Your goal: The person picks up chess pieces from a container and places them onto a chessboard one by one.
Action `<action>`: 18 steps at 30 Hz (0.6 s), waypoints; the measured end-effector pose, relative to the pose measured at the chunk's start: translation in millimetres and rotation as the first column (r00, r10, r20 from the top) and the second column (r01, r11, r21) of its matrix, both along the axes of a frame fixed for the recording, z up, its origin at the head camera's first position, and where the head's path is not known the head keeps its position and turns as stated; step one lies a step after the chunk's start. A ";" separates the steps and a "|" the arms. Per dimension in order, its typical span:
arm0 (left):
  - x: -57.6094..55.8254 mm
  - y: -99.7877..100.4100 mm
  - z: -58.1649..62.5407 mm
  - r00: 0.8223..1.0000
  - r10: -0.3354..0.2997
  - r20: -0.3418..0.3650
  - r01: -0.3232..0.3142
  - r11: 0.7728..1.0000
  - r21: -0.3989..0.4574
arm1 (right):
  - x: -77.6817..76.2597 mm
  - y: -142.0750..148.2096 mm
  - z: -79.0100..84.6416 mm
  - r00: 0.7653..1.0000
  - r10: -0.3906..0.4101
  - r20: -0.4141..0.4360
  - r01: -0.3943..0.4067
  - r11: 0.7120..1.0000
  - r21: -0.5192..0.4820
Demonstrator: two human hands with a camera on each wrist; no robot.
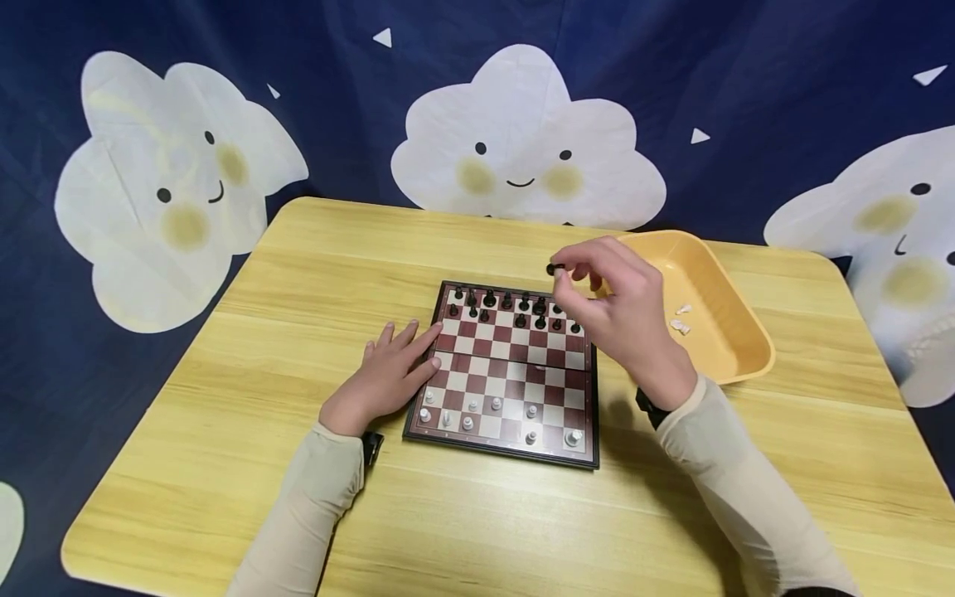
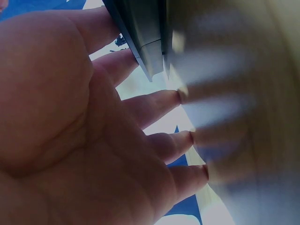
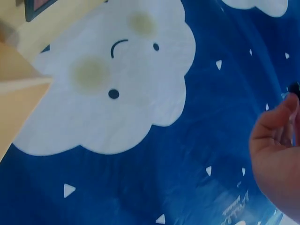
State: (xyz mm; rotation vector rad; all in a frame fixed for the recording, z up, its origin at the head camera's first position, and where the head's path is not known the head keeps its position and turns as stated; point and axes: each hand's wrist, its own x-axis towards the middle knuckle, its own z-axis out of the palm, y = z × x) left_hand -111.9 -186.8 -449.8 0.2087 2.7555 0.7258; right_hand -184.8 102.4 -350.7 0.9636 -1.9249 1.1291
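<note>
My right hand pinches a black chess piece between thumb and fingertips, raised over the far right corner of the chessboard. In the right wrist view that piece shows only in part at the right edge. Along the board's left edge rests my left hand, its fingers extended and touching the rim. Black chess pieces stand in two rows at the far side. White chess pieces stand scattered over the near rows. The left wrist view shows the palm beside the board's dark side.
A yellow-orange plastic tray stands right of the board, behind my right forearm, with several small white pieces in it. The wooden table ends at a blue curtain printed with clouds.
</note>
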 end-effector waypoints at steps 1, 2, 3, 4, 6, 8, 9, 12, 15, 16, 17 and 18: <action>-0.1 0.1 -0.3 1.000 0.000 0.000 0.000 1.000 0.000 | -1.7 -0.7 -2.1 1.000 0.004 0.009 -0.005 0.999 0.042; -0.1 0.2 -0.5 1.000 -0.001 -0.001 0.001 1.000 -0.001 | -3.2 -1.4 -3.7 1.000 0.010 0.019 -0.011 0.996 0.083; -0.2 0.3 -0.8 1.000 -0.001 -0.001 0.001 1.000 -0.001 | -4.5 -2.4 -5.4 0.999 0.016 0.036 -0.020 0.993 0.113; -0.2 0.2 -0.8 1.000 -0.001 -0.003 0.001 1.000 -0.002 | -5.4 -3.7 -6.4 0.998 0.021 0.054 -0.028 0.991 0.134; 0.0 0.3 -0.7 1.000 0.000 -0.004 0.000 1.000 0.001 | -7.5 -6.5 -8.5 0.995 0.027 0.093 -0.042 0.985 0.165; 0.0 0.4 -0.7 1.000 0.000 -0.003 0.000 1.000 0.002 | -9.5 -8.8 -10.4 0.991 0.027 0.131 -0.051 0.981 0.186; -0.1 0.3 -0.9 1.000 0.000 -0.004 0.000 1.000 0.003 | -10.5 -9.7 -11.5 0.989 0.026 0.147 -0.055 0.979 0.196; -0.2 0.4 -1.3 1.000 0.002 -0.002 -0.002 1.000 0.004 | -13.5 -12.0 -14.8 0.982 0.027 0.188 -0.071 0.970 0.234; -0.3 0.4 -1.5 1.000 0.005 0.000 -0.005 1.000 0.002 | -15.2 -14.7 -18.8 0.976 -0.001 0.218 -0.064 0.954 0.292; -0.2 0.5 -1.5 1.000 0.006 0.000 -0.006 1.000 0.002 | -15.7 -15.7 -20.4 0.972 -0.015 0.234 -0.061 0.948 0.313; 0.0 0.6 -1.4 1.000 0.007 0.001 -0.007 1.000 0.002 | -16.2 -17.0 -22.2 0.968 -0.024 0.248 -0.062 0.942 0.330; 0.1 0.7 -1.3 1.000 0.007 0.001 -0.007 1.000 0.001 | -16.5 -18.3 -24.1 0.964 -0.030 0.265 -0.065 0.937 0.343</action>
